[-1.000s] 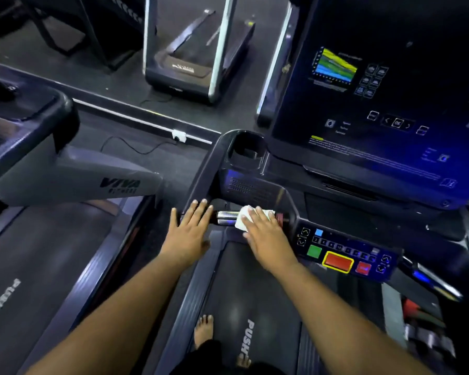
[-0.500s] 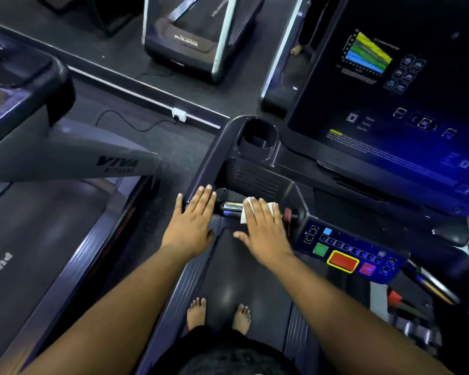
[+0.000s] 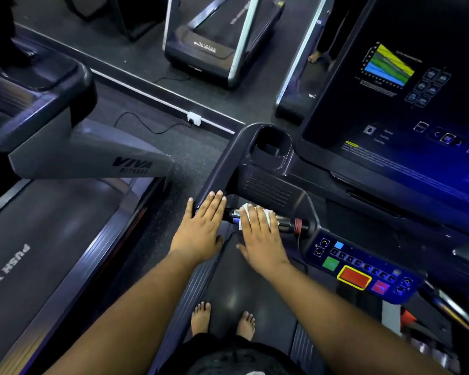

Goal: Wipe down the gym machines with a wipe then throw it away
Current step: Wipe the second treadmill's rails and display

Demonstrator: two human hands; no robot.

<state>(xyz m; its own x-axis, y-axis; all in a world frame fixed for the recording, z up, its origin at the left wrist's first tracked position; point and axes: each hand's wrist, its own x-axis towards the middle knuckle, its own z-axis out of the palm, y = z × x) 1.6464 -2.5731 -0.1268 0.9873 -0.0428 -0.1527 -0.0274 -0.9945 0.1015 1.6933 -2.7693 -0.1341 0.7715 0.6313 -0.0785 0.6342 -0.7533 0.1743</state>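
both bare forearms reach forward over the dark treadmill belt [image 3: 244, 288]. the left hand [image 3: 201, 228] lies flat with straight fingers, palm down on the dark plastic side rail of the treadmill [image 3: 222, 163], holding nothing. the right hand [image 3: 260, 236] is also flat, fingers straight, pressing a small white crumpled wipe [image 3: 248, 212] onto the shiny metal crossbar handle [image 3: 283, 222]; the wipe sits under the fingertips and peeks out beside them, just right of the left hand. the grey arm of the neighbouring treadmill [image 3: 92, 158] reads "viva fitness", and its belt shows "push yo" in white. the blue button panel [image 3: 363, 269] carries green and red keys.
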